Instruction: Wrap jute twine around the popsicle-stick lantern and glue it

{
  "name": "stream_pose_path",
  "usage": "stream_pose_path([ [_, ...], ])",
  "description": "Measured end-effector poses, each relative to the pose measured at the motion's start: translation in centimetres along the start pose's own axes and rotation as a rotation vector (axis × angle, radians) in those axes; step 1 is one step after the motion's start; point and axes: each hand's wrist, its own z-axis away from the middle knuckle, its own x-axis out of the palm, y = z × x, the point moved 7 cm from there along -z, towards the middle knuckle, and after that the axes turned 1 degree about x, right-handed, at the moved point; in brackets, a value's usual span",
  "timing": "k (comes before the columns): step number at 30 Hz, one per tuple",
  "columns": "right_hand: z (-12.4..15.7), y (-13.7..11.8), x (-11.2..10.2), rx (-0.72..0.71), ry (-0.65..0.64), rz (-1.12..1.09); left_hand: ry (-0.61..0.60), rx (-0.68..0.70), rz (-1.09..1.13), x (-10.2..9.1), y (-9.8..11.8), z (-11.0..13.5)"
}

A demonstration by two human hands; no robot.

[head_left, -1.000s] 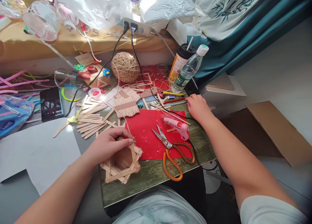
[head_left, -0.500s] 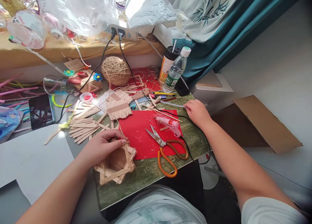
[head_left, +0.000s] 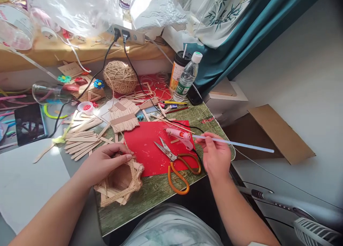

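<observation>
My left hand (head_left: 103,164) rests closed on a small star-shaped box of ice-cream sticks wound with twine (head_left: 120,183), its fingers pressing the twine at the box's top edge. My right hand (head_left: 214,154) pinches a long clear glue stick (head_left: 235,143) that juts out to the right, level over the table's corner. Just left of that hand lies a pink glue gun (head_left: 180,135) on a red sheet (head_left: 146,146). Orange-handled scissors (head_left: 177,164) lie shut beside it. A ball of twine (head_left: 120,76) sits at the back.
Loose ice-cream sticks (head_left: 80,139) and a stick panel (head_left: 124,119) litter the green table (head_left: 158,192). A water bottle (head_left: 187,77) and cup (head_left: 178,70) stand at the back right. A phone (head_left: 29,123) lies at left. Black cords run from a power strip (head_left: 125,33). Cardboard (head_left: 278,131) lies on the floor.
My right hand picked the clear glue stick up from the table's far edge and drew it toward me, over the glue gun. My left hand stayed on the box. The view shifted right.
</observation>
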Motion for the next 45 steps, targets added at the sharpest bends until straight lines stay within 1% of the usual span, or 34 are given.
stream_pose_path([
  [2, 2.2, -0.1, 0.7, -0.105, 0.101, 0.008, 0.004, -0.007, -0.006, -0.1, -0.1, 0.0],
  [3, 2.8, -0.1, 1.0, -0.145, 0.137, 0.030, 0.006, -0.011, -0.006, -0.1, -0.2, 0.0],
  [5, 3.4, -0.2, 1.5, -0.194, 0.178, 0.070, 0.007, -0.020, -0.002, -0.1, -0.3, 0.0],
  [7, 3.3, -0.1, 1.8, -0.200, 0.180, 0.089, 0.008, -0.029, 0.002, -0.1, -0.3, 0.0],
  [10, 3.0, -0.1, 1.9, -0.204, 0.166, 0.111, 0.005, -0.029, -0.003, 0.0, -0.2, 0.1],
  [15, 3.0, -0.1, 2.1, -0.204, 0.155, 0.138, 0.014, 0.009, -0.013, -0.1, 0.4, 0.1],
  [19, 3.0, -0.5, 2.4, -0.198, 0.126, 0.157, 0.002, -0.002, -0.006, 0.0, 0.3, 0.1],
  [25, 2.7, -2.2, 3.8, -0.306, 0.021, 0.241, -0.023, -0.010, 0.026, 0.2, 0.3, 0.1],
  [29, 2.9, -2.6, 4.5, -0.382, -0.014, 0.294, -0.019, -0.009, 0.027, 0.1, 0.4, 0.1],
  [33, 2.9, -2.4, 4.8, -0.365, -0.043, 0.315, -0.012, -0.014, 0.022, 0.0, 0.5, 0.1],
  [39, 2.6, -2.7, 5.5, -0.365, -0.121, 0.371, -0.001, -0.008, 0.011, 0.1, 0.8, 0.1],
  [45, 2.0, -2.2, 5.4, -0.284, -0.136, 0.340, -0.001, -0.003, -0.001, 0.1, 0.8, 0.0],
])
